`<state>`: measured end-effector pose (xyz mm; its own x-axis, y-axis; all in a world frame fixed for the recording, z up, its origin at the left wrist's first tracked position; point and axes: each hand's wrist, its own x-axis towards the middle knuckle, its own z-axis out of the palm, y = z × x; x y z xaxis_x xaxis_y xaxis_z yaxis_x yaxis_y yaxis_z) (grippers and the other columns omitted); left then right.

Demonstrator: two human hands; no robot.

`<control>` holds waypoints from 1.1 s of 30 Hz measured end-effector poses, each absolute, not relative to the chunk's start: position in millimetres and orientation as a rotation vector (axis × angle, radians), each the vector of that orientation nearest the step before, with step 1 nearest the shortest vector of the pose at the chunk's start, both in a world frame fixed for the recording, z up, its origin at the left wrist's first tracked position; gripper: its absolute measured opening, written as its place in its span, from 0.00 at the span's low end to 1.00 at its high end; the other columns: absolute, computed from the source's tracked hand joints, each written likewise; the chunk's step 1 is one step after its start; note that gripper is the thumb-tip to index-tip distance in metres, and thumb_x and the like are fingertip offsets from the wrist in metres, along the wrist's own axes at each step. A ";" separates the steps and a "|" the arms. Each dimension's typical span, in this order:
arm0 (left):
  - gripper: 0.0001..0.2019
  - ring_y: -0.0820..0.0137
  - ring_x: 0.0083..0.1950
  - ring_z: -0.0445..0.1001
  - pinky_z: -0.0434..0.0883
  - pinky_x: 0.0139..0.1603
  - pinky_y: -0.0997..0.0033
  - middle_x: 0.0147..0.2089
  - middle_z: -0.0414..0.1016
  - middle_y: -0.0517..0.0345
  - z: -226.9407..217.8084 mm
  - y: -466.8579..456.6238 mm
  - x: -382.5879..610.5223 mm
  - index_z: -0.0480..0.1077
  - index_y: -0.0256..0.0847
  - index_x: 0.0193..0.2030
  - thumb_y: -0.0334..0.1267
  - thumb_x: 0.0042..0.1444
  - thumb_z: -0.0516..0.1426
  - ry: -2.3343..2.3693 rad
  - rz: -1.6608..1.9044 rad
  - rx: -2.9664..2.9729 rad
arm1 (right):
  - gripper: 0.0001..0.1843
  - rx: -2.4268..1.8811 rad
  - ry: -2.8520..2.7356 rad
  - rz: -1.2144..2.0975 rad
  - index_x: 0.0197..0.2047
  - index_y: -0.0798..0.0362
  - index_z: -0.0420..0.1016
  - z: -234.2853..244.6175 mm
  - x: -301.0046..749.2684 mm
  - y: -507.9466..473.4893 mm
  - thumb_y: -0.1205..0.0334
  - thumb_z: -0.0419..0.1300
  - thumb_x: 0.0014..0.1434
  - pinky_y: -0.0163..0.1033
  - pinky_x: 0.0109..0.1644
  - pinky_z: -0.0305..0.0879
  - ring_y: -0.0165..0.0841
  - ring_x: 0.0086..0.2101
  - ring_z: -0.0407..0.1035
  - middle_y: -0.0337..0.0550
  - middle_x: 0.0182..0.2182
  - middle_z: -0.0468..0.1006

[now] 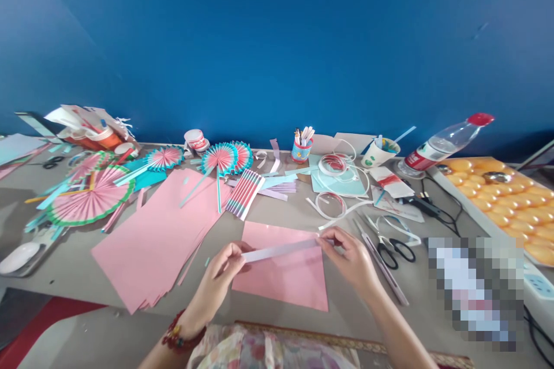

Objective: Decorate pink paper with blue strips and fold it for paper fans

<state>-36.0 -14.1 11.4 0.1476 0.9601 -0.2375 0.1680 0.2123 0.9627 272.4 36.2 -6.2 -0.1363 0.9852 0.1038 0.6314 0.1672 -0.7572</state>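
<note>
A narrow white paper strip [281, 250] is stretched between my two hands, just over a pink sheet [281, 282] on the table. My left hand [225, 268] pinches its left end between thumb and fingers. At the other end, my right hand [346, 253] pinches the strip near the sheet's upper right corner. Whether the strip touches the sheet I cannot tell. To the left lies a fanned stack of pink paper [160, 236]. A pleated, striped paper piece [245, 193] rests just beyond the sheet.
Right of my hand lie black-handled scissors [392, 251] and a long, thin pale tool [383, 265]. Rolls of white tape [331, 204] sit behind. Finished paper fans [93, 193] spread at left. A plastic bottle [437, 147] and a cup of pens [302, 150] stand near the blue wall.
</note>
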 end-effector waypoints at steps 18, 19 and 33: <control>0.06 0.67 0.46 0.75 0.70 0.42 0.72 0.46 0.76 0.55 2.7 17.8 -46.0 0.62 0.43 0.34 0.35 0.63 0.50 1.424 0.735 1.903 | 0.10 -1.703 -2.026 0.546 0.33 0.47 0.70 -16.5 265.4 18.9 0.56 0.51 0.63 0.35 0.32 0.64 0.33 0.28 0.71 0.39 0.29 0.77; 0.05 0.66 0.46 0.75 0.70 0.43 0.71 0.46 0.76 0.54 1.9 16.1 -47.0 0.62 0.43 0.34 0.34 0.63 0.50 1.421 0.724 1.931 | 0.10 -1.707 -2.036 0.533 0.33 0.47 0.70 -16.3 265.6 18.0 0.56 0.51 0.63 0.35 0.33 0.64 0.33 0.28 0.71 0.39 0.29 0.78; 0.07 0.67 0.42 0.74 0.66 0.29 0.76 0.40 0.74 0.55 -11.7 -9.1 -52.0 0.65 0.42 0.34 0.40 0.62 0.53 1.668 0.821 1.692 | 0.12 -1.670 -2.077 0.590 0.33 0.47 0.72 -6.7 263.8 16.1 0.54 0.52 0.62 0.32 0.32 0.64 0.31 0.28 0.73 0.37 0.29 0.79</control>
<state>-52.0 -9.1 -11.7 0.0103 0.9999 0.0080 0.6158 -0.0126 0.7878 263.8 16.1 -6.7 -0.1988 0.9787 0.0512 0.8056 0.1929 -0.5602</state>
